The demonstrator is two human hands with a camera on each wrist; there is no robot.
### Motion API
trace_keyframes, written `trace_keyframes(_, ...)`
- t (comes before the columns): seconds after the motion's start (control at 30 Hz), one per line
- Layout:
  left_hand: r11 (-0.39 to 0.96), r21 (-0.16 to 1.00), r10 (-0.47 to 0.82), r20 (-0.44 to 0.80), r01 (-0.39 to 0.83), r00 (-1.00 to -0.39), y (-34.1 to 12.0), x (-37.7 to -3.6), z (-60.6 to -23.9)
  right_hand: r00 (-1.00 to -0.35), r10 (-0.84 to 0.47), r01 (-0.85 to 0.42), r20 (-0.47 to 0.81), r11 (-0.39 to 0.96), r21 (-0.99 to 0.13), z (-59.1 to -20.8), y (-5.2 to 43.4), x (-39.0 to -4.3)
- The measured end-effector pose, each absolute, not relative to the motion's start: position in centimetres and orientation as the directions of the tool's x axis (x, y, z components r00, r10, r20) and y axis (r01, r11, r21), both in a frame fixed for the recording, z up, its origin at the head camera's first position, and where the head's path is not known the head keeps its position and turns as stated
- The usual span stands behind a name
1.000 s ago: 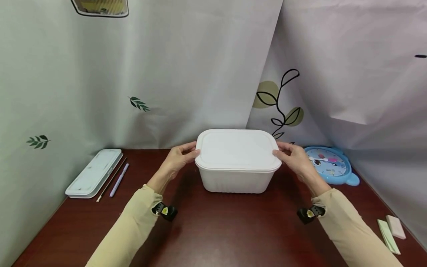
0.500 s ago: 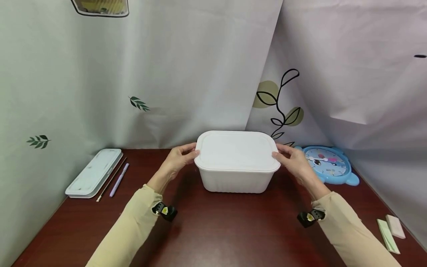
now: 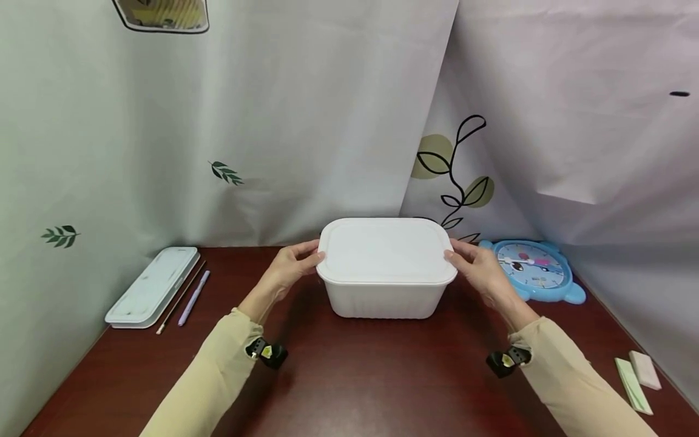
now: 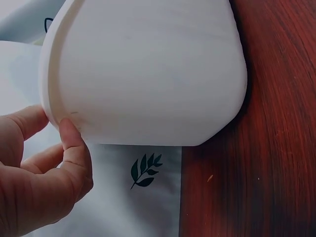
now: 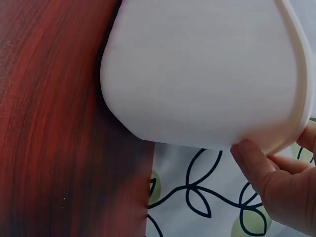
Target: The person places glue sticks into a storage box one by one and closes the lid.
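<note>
A white plastic storage box (image 3: pixel 386 301) sits toward the back of the table, its white lid (image 3: pixel 386 250) lying over the top. My left hand (image 3: pixel 288 267) pinches the lid's left end, with the thumb on the upper edge. The left wrist view shows a fingertip under the rim, against the wall of the box (image 4: pixel 148 74). At the opposite end my right hand (image 3: pixel 480 269) pinches the lid's rim the same way, as the right wrist view shows beside the box wall (image 5: pixel 197 74). The inside of the box is hidden.
A pale pencil case (image 3: pixel 153 286), a thin brush (image 3: pixel 182 297) and a purple pen (image 3: pixel 193 298) lie at left. A blue toy clock (image 3: pixel 532 267) lies behind my right hand. At the right edge are a green strip (image 3: pixel 633 386) and a white block (image 3: pixel 645 369). A curtain (image 3: pixel 306 121) hangs behind.
The lid's back edge has come down slightly, and my right hand has lowered a little with it. Both hands have kept their hold. The head view has shifted slightly.
</note>
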State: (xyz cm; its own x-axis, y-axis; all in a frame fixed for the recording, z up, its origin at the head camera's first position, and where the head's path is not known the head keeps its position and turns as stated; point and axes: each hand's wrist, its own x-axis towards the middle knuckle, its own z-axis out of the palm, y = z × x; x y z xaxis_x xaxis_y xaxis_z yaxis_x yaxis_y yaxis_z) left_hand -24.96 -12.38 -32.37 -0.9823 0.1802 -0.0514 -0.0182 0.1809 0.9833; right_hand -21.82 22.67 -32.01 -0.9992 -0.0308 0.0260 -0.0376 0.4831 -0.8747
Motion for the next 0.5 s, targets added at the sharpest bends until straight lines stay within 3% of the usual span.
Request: trace_keyframes(0.5, 0.252, 0.967, 0.217, -0.025, 0.032, -0.976, -15.3, -20.9, -32.4, -0.995, -0.080, -0.099, 0.067, 0.521, -0.848, -32.5, 22.0, -18.6)
